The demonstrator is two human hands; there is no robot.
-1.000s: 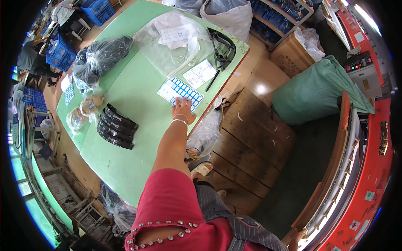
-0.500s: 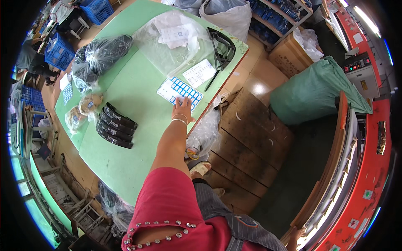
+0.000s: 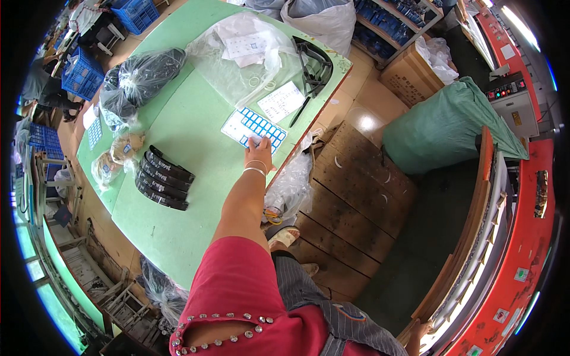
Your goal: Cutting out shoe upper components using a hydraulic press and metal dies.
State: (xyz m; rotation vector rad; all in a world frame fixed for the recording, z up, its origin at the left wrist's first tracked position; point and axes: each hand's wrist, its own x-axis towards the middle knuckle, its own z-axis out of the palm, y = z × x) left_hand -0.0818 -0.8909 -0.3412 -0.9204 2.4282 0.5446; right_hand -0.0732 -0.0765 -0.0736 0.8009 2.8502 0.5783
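While right hand (image 3: 259,152) presses flat, fingers spread, on blue sticker sheet (image 3: 253,129) at counter (image 3: 196,142) edge, grip closes on nothing; peeling one label likely next. Left hand unseen.

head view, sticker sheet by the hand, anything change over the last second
Hardly anything. The hand rested on the near edge of the blue sticker sheet a second ago and does so now, fingertips on it; the sheet has not shifted. The row of black curved pieces, the plastic bags and the pen stayed put.
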